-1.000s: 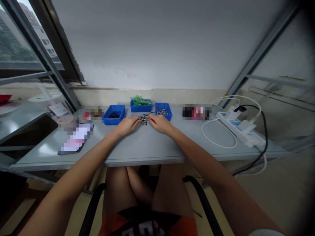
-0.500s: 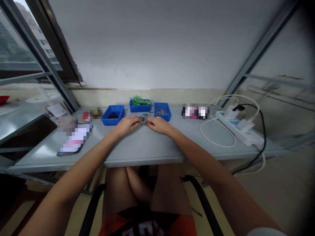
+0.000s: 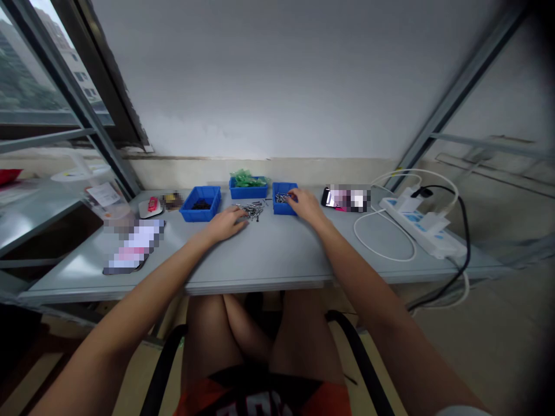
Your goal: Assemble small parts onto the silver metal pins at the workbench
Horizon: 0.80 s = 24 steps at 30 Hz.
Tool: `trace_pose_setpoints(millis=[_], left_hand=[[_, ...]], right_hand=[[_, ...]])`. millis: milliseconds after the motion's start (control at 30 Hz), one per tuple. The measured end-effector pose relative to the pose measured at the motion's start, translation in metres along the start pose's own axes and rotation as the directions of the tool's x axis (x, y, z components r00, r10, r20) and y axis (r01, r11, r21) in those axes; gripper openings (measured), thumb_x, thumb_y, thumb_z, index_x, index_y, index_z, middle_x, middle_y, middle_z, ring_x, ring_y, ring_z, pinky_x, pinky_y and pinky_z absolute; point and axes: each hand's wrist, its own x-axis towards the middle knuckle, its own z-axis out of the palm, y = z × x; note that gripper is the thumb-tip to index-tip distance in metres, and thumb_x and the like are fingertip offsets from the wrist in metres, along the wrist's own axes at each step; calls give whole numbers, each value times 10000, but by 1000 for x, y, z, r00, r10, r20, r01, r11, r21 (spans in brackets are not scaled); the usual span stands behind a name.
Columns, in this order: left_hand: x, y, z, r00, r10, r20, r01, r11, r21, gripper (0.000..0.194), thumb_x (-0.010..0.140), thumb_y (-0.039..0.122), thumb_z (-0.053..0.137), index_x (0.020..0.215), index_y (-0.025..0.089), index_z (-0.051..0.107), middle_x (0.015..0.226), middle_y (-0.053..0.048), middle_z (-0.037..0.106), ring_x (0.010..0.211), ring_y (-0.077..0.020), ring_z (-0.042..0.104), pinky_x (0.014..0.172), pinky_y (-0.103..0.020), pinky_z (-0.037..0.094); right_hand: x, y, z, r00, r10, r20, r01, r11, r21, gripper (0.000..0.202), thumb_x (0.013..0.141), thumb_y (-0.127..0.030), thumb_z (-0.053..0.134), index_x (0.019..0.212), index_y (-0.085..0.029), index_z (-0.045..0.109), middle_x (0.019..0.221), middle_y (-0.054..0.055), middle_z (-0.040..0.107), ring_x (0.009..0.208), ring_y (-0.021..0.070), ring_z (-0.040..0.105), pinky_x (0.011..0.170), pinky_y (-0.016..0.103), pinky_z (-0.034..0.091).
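Note:
A loose pile of metal screws (image 3: 255,210) lies on the grey table (image 3: 260,254). My left hand (image 3: 228,223) rests at the pile's left side, fingers apart and touching its edge. Over the right blue bin (image 3: 284,210), which has silver screws in it, is my right hand (image 3: 304,204). Its fingers are bent together at the bin's right side; what they hold, if anything, is too small to make out. The left blue bin (image 3: 199,214) has dark screws in it. Behind the pile, the middle blue bin (image 3: 248,192) contains green plastic.
A phone (image 3: 135,245) lies at the left near a plastic cup (image 3: 106,199). At the right are another phone (image 3: 342,198), a white power strip (image 3: 422,228) and looped white cables. Metal frame posts stand at both sides.
My right hand has moved from the screw pile to the right bin. My left hand has shifted slightly left and down, with its fingers more spread.

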Motion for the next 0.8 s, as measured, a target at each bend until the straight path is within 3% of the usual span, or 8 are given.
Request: trace_pose_setpoints(millis=[200, 533, 733, 800], left_hand=[[1, 2, 10, 996, 79, 34, -80, 997, 24, 336, 919, 354, 464, 1149, 177, 635, 1079, -126, 592, 1024, -251, 574, 907, -393, 476], [4, 17, 16, 959, 275, 61, -282, 939, 198, 364, 968, 326, 391, 1204, 156, 610, 1056, -120, 593, 986, -229, 570, 887, -359, 461], [9, 22, 16, 947, 305, 99, -320, 897, 304, 363, 974, 300, 364, 1056, 135, 677, 950, -113, 627, 938, -231, 570, 872, -368, 444], [8, 23, 16, 947, 307, 88, -319, 892, 319, 344, 968, 295, 380, 1090, 145, 665, 980, -114, 629, 950, -232, 569, 866, -367, 440]], right_hand=[[4, -7, 0, 999, 33, -42, -26, 984, 175, 250, 861, -231, 519, 1060, -149, 646, 936, 93, 664, 842, 187, 593, 813, 331, 446], [-9, -35, 9, 966, -221, 137, 180, 949, 261, 242, 900, -258, 490, 1043, -168, 662, 847, 50, 692, 743, 141, 590, 706, 246, 402], [-11, -41, 8, 952, -240, 188, 194, 953, 235, 218, 879, -206, 514, 1023, -162, 671, 735, 19, 668, 664, 121, 558, 669, 227, 364], [-12, -41, 9, 952, -239, 192, 191, 952, 239, 216, 880, -208, 516, 1025, -160, 670, 723, 15, 661, 649, 118, 550, 657, 224, 359]])
